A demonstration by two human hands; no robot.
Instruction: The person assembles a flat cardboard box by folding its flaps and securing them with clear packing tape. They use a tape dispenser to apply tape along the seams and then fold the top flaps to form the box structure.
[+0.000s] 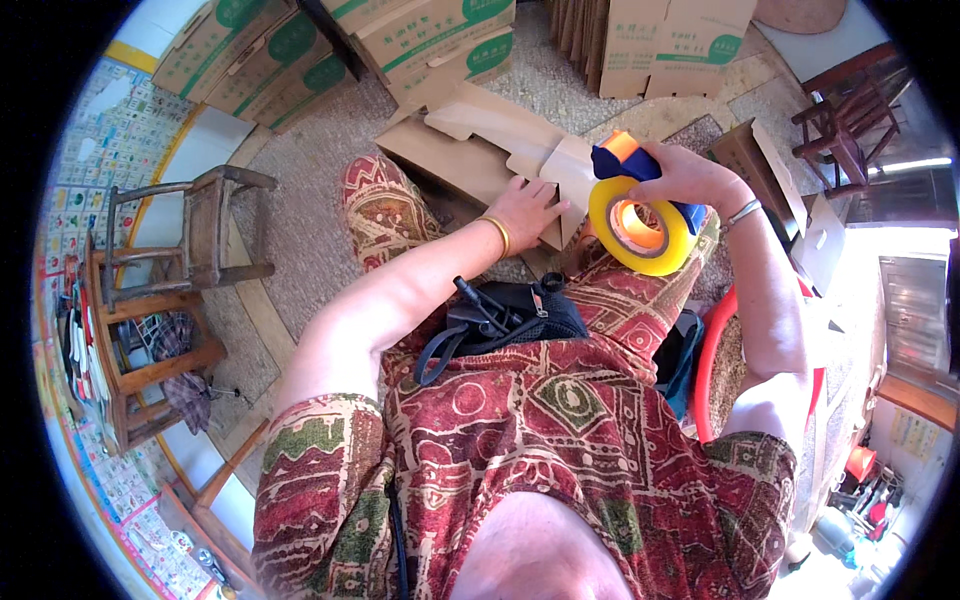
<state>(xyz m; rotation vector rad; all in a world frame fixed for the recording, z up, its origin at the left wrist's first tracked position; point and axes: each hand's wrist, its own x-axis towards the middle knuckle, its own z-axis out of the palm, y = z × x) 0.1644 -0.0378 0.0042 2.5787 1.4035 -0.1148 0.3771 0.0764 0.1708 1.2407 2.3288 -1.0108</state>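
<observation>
My right hand (pixel 690 178) is closed around a tape dispenser (pixel 622 158) with a dark blue body and an orange front. A thick roll of yellow packing tape (pixel 664 258) sits on the dispenser, above my right knee. A brown cardboard box (pixel 450 165) lies between my legs, its flaps partly raised. On the near end of that box rests my left hand (pixel 525 212), fingers spread over the cardboard. The box's underside and the palm of my left hand are hidden.
Stacked cartons (pixel 430 40) and flattened cardboard (pixel 675 50) stand at the far side. Another opened carton (pixel 765 170) is at the right. A wooden chair (pixel 190 235) stands at the left, a small wooden stool (pixel 845 135) at far right. A black bag (pixel 530 315) lies at my waist.
</observation>
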